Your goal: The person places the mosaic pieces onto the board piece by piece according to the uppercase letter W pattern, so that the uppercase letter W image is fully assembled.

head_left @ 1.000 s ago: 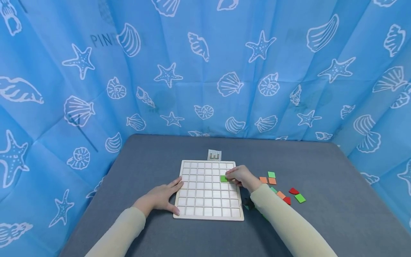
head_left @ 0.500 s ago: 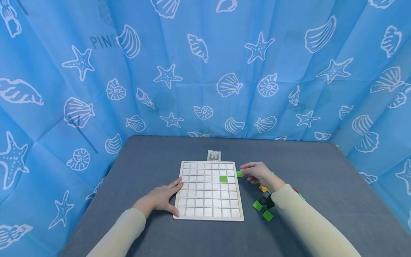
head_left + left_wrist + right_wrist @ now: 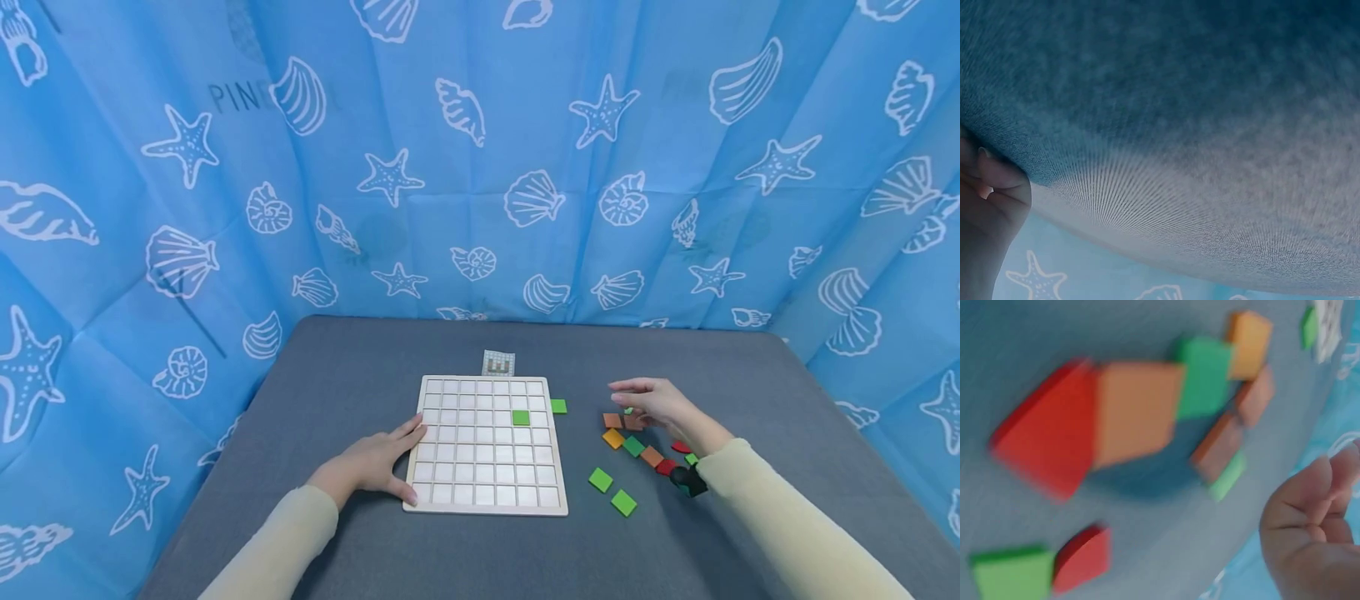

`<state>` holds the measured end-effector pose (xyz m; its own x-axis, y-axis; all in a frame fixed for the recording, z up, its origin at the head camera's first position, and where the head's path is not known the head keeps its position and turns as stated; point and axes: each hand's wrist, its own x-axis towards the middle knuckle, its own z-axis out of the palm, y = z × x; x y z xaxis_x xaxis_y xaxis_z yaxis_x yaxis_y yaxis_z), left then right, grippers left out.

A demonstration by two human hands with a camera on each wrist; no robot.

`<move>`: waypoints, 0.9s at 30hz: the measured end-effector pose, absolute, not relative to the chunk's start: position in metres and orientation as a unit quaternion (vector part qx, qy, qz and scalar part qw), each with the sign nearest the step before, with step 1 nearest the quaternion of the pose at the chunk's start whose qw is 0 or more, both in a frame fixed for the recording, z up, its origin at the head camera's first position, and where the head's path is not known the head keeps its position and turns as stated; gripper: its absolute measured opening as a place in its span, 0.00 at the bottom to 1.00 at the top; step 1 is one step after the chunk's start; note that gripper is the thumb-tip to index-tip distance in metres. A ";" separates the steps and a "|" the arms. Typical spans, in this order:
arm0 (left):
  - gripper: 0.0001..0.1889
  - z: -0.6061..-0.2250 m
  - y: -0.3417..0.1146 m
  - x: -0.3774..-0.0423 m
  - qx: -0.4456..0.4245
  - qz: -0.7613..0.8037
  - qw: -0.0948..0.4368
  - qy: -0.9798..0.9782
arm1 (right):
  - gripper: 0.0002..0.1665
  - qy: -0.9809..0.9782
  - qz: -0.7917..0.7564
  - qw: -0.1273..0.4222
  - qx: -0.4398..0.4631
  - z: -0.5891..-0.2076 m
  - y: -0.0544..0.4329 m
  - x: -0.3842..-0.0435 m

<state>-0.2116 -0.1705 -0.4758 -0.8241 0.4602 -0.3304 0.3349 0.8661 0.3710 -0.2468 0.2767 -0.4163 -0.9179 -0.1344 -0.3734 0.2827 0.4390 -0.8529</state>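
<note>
A pale gridded wooden board point(image 3: 465, 435) lies on the table, with one green square tile point(image 3: 521, 417) in a cell near its upper right. My left hand point(image 3: 375, 462) rests spread along the board's left edge, thumb near the lower corner; part of it shows in the left wrist view. My right hand point(image 3: 667, 404) hovers over the loose tiles at the right, fingers loosely bent and holding nothing. Below its fingers lie an orange tile point(image 3: 612, 421) and a brownish-orange tile point(image 3: 1218, 447). Another green tile point(image 3: 558, 407) sits against the board's right edge.
A small patterned card point(image 3: 498, 364) lies behind the board. A chain of yellow-orange, green, orange and red tiles point(image 3: 666, 467) runs toward my right wrist. Nearer the front are two green tiles point(image 3: 623, 503). A blue shell-print curtain point(image 3: 480, 167) hangs behind the table.
My right hand has moved right, from the board to above the loose tiles, letting go of a green tile beside the board's right edge. My left hand has stayed in place.
</note>
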 end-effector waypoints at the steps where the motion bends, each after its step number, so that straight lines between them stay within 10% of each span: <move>1: 0.59 -0.476 -0.171 -0.212 0.210 0.151 0.209 0.943 | 0.32 0.836 -0.510 0.199 0.029 -0.417 0.281 -0.246; 27: 0.59 -0.475 -0.170 -0.212 0.203 0.145 0.214 0.945 | 0.23 0.899 -0.366 0.219 -0.101 -0.451 0.327 -0.257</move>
<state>-0.2117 -0.1697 -0.4752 -0.8261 0.4458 -0.3449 0.3222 0.8756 0.3599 -0.2573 0.3269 -0.4511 -0.8838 -0.3415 -0.3200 -0.0209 0.7119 -0.7020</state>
